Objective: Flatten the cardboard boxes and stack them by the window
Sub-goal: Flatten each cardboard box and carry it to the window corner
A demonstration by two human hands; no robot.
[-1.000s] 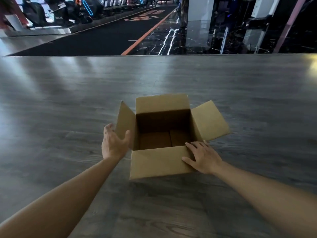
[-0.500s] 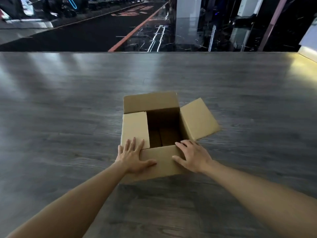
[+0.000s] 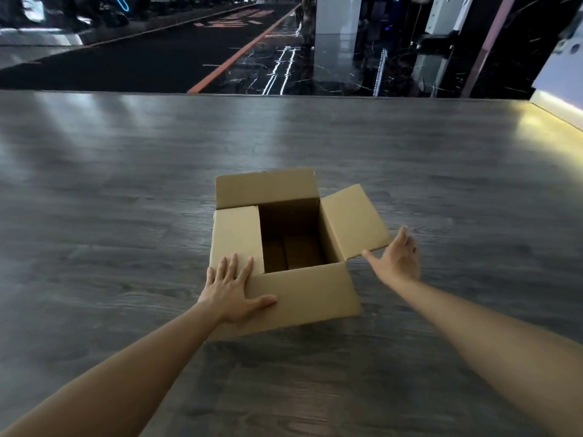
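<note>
1. You have no readable text in front of you: the cardboard box (image 3: pixel 284 247) shows plain brown faces and flaps, with no print, label or number.
2. The orange markings (image 3: pixel 235 21) on the dark floor beyond the worktop (image 3: pixel 126 184) look like lettering, but they are too blurred and foreshortened for you to read.
3. The blue neon shape (image 3: pixel 121 2) at the top left is only a curved line, not a legible sign.

- 1 cardboard box (image 3: pixel 303 298), open-topped
- 4 top flaps on it: 1 folded in at left, 3 standing or splayed out
- 2 hands: left hand (image 3: pixel 235 293), right hand (image 3: pixel 399 258)
- 1 grey wood-grain worktop (image 3: pixel 126 190)
</note>
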